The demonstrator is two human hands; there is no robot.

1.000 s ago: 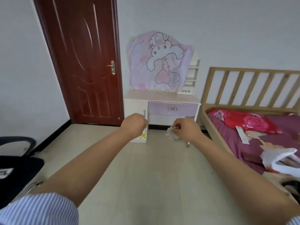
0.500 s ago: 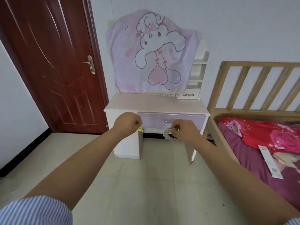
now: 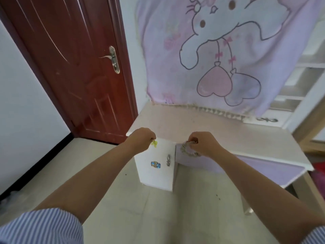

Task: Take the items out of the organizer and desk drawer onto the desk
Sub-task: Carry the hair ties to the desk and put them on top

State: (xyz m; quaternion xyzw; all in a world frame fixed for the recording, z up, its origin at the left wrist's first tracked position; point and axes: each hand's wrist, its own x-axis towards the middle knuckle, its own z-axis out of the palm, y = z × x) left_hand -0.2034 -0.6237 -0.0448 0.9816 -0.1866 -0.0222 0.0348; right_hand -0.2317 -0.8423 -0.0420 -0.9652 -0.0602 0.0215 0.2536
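Now both hands reached surface (image 3: 202, 124) front edge, nearer than before; left hand (image 3: 140, 140) fingers pinched yellow item (image 3: 155, 143), right hand (image 3: 204, 144) fingers gripped pale scrunchie (image 3: 186, 150).

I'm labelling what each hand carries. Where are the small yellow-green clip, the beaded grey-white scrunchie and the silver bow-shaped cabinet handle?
small yellow-green clip (image 3: 154, 143): head view, on the part hanging below the left hand.
beaded grey-white scrunchie (image 3: 185, 149): head view, on its left curve beside the right hand.
silver bow-shaped cabinet handle (image 3: 168, 160): head view, on its middle.
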